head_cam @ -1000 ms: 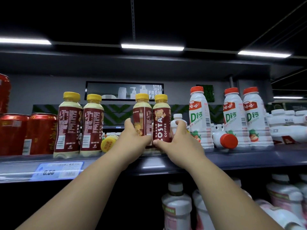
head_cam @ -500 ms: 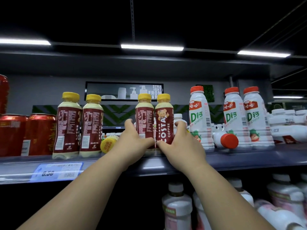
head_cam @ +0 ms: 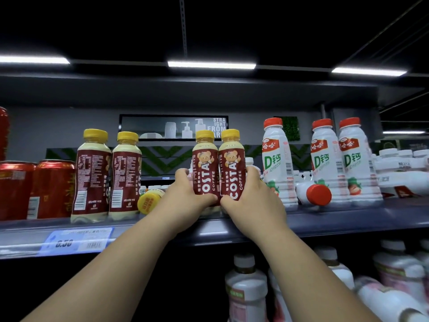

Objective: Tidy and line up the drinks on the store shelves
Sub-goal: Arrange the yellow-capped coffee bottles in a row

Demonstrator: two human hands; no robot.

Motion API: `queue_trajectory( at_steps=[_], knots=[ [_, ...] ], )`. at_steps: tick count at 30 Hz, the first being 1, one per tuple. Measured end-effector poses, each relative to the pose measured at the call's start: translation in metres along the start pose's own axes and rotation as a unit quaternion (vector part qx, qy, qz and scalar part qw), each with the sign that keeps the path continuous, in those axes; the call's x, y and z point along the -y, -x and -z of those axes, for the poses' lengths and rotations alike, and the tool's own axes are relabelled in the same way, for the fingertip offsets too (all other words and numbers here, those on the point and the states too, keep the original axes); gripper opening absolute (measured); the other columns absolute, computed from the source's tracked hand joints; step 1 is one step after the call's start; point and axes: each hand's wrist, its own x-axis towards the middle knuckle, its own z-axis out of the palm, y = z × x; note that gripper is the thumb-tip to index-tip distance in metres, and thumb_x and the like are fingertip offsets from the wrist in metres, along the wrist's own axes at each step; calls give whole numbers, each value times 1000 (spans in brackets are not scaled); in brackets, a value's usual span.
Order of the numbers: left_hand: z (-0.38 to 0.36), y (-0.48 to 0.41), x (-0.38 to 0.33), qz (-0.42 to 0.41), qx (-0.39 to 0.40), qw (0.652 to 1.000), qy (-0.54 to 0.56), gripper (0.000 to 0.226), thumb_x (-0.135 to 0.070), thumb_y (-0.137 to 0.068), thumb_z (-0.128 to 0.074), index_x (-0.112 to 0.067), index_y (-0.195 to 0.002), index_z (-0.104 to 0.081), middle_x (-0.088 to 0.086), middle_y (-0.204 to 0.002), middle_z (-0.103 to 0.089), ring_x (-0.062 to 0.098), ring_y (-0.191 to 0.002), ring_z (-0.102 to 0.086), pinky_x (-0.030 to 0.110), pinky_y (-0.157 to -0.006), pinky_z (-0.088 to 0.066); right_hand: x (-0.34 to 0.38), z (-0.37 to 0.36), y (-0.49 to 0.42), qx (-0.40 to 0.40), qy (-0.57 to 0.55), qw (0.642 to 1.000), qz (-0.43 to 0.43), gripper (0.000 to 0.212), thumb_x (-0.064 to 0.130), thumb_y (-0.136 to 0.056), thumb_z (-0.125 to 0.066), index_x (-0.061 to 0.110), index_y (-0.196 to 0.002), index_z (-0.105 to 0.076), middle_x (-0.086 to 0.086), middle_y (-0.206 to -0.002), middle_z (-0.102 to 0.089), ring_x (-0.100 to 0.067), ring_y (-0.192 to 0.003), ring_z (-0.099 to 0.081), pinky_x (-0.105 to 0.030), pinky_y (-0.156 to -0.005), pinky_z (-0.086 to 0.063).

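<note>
Together, the left hand (head_cam: 185,196) grips one Costa coffee bottle (head_cam: 205,166) and the right hand (head_cam: 253,201) grips a second Costa bottle (head_cam: 232,166). The two bottles touch, labels forward, near the front lip of the shelf (head_cam: 325,219), with their bases hidden behind the hands. A toppled yellow-capped bottle (head_cam: 149,202) lies in the open gap to the left, and a fallen red-capped bottle (head_cam: 318,194) lies to the right.

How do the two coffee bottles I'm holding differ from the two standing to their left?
The held pair shows front labels, bear and COSTA lettering facing out; the left pair shows back labels with barcodes. The held pair is gripped, one bottle in the left hand, one in the right hand; the left pair stands untouched. Both pairs are upright with yellow caps.
</note>
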Motion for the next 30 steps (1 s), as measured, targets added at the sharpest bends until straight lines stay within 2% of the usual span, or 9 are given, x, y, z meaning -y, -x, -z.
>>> queue_trajectory(
  at_steps=[3,7,13,16,18,22,26,28,30],
  knots=[
    [-1,0,0,-20,-4,999,-42,56,-42,-75,-81,-34,-114,-40,-18,-98,-61,5,-93,-62,36,-88,-53,0,0,1,-11,1,1000,4,54,50,-79,-65,26,-118,-36,2,-107,-60,-22,-85,-49,-36,-70,-38],
    [-1,2,0,-42,-11,997,-65,50,-42,-78,-79,-33,-111,-43,-18,-97,-59,3,-91,-59,33,-84,-53,-2,0,1,-21,0,1000,4,57,54,-78,-66,27,-120,-38,4,-107,-58,-21,-87,-50,-36,-71,-39],
    [-4,6,0,-74,-39,994,-74,59,-40,-78,-78,-36,-119,-37,-21,-97,-54,5,-93,-59,26,-74,-47,-5,-3,-1,-24,0,1000,9,62,51,-77,-66,26,-125,-36,2,-110,-61,-25,-93,-56,-38,-75,-46],
    [-3,13,-1,-130,-61,988,-61,74,-32,-78,-78,-32,-138,-34,-15,-111,-45,9,-107,-55,31,-90,-51,-5,-1,0,-34,-27,999,12,72,52,-76,-67,27,-134,-34,3,-115,-56,-23,-100,-56,-41,-82,-50],
    [5,23,-1,-155,-59,984,-67,80,-31,-81,-75,-32,-146,-28,-14,-119,-37,8,-115,-49,35,-100,-48,-7,1,3,-70,-50,996,28,68,50,-78,-68,27,-135,-37,5,-116,-50,-19,-103,-53,-42,-84,-51],
    [50,46,12,-243,-106,954,-141,65,-29,-85,-71,-25,-142,-41,-11,-127,-45,1,-114,-43,24,-98,-40,9,-8,30,-201,-61,970,120,56,48,-80,-58,14,-125,-51,-2,-112,-53,-21,-101,-51,-40,-83,-47],
    [102,53,44,-257,-209,923,-197,53,-37,-78,-59,-12,-125,-54,6,-121,-56,20,-113,-48,38,-98,-40,61,-47,62,-219,-40,958,178,47,48,-76,-61,14,-108,-62,0,-98,-60,-25,-89,-57,-41,-76,-46],
    [120,50,59,-226,-238,917,-226,57,-44,-75,-54,-12,-123,-53,10,-122,-56,28,-113,-50,41,-98,-38,87,-65,68,-193,-32,967,165,42,53,-75,-60,21,-102,-61,6,-94,-60,-21,-87,-58,-40,-76,-45],
    [135,46,70,-192,-254,915,-248,59,-46,-75,-59,-15,-126,-51,11,-126,-53,32,-116,-47,46,-99,-37,109,-78,69,-174,-14,977,124,39,58,-74,-62,27,-96,-56,11,-89,-56,-18,-84,-57,-39,-78,-42]
  ],
)
